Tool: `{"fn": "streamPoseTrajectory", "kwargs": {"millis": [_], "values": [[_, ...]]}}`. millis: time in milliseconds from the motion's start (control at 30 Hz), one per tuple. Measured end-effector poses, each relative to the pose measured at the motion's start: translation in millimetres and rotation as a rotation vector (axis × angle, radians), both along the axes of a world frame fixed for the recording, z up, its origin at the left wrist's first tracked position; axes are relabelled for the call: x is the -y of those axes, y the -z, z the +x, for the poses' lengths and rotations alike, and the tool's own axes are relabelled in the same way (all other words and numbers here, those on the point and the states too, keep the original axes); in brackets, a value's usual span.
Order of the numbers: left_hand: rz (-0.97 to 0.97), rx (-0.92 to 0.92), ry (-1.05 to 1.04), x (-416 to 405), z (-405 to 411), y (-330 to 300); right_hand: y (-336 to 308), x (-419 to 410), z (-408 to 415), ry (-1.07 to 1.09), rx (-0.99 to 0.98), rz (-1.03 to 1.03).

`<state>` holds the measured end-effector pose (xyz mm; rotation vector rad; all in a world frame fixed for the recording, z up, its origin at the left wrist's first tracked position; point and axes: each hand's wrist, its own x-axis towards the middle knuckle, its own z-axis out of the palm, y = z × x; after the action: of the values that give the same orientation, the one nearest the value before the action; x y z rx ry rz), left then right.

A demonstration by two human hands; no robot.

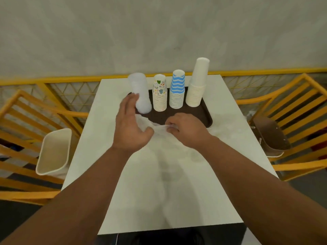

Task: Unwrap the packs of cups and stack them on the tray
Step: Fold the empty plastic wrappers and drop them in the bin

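Four stacks stood along the tray's (pixel 206 113) far edge; the right hand (pixel 185 129) pinched the loose wrapper (pixel 155 129) while the left hand (pixel 131 124), fingers apart, hovered beside the clear stack (pixel 140 93) and might topple it.

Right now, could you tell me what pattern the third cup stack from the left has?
Blue and white wavy stripes, head view.

**What the view hides**

The left hand (pixel 131 123) covers the tray (pixel 206 110) at its left end. The clear wrapper (pixel 155 129) blurs into the table (pixel 141 191), its outline uncertain. The right hand (pixel 187 129) hides its fingertips. Both chairs are cut off by the side edges.
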<state>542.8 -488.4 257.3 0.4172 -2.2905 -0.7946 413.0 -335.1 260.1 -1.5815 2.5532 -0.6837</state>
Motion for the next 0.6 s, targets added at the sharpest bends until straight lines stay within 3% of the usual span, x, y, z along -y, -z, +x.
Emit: {"fn": "streamPoseTrajectory", "kwargs": {"millis": [67,167,400,600], "values": [[-0.451,0.12,0.184,6,-1,5,6,8,9,-0.052,-0.221,-0.078],[-0.699,0.183,0.246,8,14,40,43,-2,33,-0.044,-0.38,-0.087],[-0.632,0.437,0.457,-19,85,167,159,-64,91,-0.088,-0.213,0.213],[-0.609,0.482,0.469,-16,112,181,172,-88,91,-0.115,-0.138,0.181]]}}
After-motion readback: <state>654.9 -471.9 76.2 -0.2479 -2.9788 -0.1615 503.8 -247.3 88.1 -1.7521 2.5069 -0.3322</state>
